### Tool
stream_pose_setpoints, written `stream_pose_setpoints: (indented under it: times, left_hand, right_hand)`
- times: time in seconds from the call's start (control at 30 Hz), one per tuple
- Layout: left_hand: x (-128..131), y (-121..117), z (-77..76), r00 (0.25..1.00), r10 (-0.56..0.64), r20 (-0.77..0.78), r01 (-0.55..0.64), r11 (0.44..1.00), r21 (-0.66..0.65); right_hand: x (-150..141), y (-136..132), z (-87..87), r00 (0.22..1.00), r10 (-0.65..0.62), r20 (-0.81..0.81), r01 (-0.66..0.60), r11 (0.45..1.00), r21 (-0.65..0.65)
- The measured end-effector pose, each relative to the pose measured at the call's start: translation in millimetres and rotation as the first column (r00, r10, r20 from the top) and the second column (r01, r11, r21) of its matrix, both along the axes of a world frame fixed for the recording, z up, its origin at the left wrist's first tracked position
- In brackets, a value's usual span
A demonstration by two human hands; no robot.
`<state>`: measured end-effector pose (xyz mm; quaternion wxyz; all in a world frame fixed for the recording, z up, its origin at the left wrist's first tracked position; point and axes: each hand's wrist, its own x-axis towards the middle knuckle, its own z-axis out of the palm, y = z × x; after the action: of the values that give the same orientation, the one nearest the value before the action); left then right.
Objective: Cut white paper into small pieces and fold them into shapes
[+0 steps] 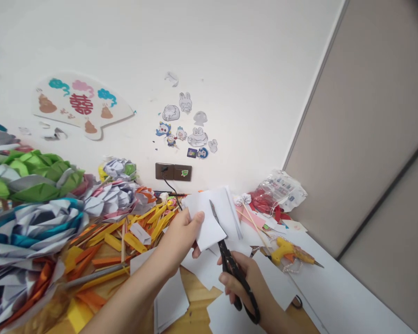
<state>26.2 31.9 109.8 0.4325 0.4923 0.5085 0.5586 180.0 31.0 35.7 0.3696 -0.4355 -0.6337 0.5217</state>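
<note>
In the head view, the paper (209, 232) is pinched at its left edge by the left hand (183, 233), thumb on the near face; most of it lies to the right of those fingers. The scissors (231, 264) are gripped at the handles by the right hand (250, 280), fingers curled round them. Their long axis is slanted away and slightly left, with 1 blade (214, 213) seen across the paper. The paper is touched by the left hand, so that hand is nearer.
</note>
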Motion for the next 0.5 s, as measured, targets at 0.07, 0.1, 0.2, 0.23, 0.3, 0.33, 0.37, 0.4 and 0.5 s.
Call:
stream_pose_setpoints:
  times: [0.07, 0.1, 0.2, 0.23, 0.3, 0.33, 0.37, 0.4, 0.5]
  left_hand:
    - [-0.8, 1.2, -0.6, 1.000, 0.008, -0.016, -0.008, 1.000, 0.001]
    - [-1.0, 1.5, -0.9, 1.000, 0.012, -0.026, -0.012, 1.000, 0.003]
    - [0.1, 1.4, -1.4, 0.998, 0.004, -0.055, -0.004, 1.000, -0.001]
    - [1.1, 1.2, -1.5, 0.998, 0.000, -0.065, 0.000, 1.000, -0.006]
    - [3.4, 0.9, -1.4, 0.996, -0.004, -0.084, 0.003, 1.000, -0.016]
    - [4.5, 1.0, -1.4, 0.996, -0.006, -0.089, 0.004, 1.000, -0.019]
    - [5.3, 1.3, -1.4, 0.996, -0.005, -0.089, 0.003, 1.000, -0.019]
    - [6.0, 1.7, -1.5, 0.996, -0.006, -0.084, 0.005, 1.000, -0.018]
    - [6.4, 3.1, -2.8, 0.998, -0.028, -0.053, 0.027, 0.999, -0.019]
  right_hand:
    - [-1.2, -0.5, 3.1, 1.000, 0.012, -0.011, -0.012, 1.000, -0.023]
    - [-1.7, -0.7, 3.8, 1.000, 0.013, -0.019, -0.013, 1.000, -0.025]
    - [-2.0, -0.4, 1.6, 0.998, 0.030, -0.062, -0.031, 1.000, -0.005]
    - [-1.8, 0.0, -0.2, 0.996, 0.042, -0.080, -0.042, 0.999, 0.002]
    - [-1.4, 0.8, -3.7, 0.994, 0.054, -0.097, -0.054, 0.999, 0.008]
    - [-1.2, 1.1, -5.0, 0.994, 0.051, -0.094, -0.051, 0.999, 0.009]
    - [-1.0, 1.2, -5.6, 0.995, 0.042, -0.087, -0.042, 0.999, 0.009]
    - [-0.9, 1.1, -5.7, 0.997, 0.032, -0.077, -0.031, 0.999, 0.006]
    - [-1.1, 0.3, -3.6, 0.999, 0.001, -0.049, -0.001, 1.000, -0.007]
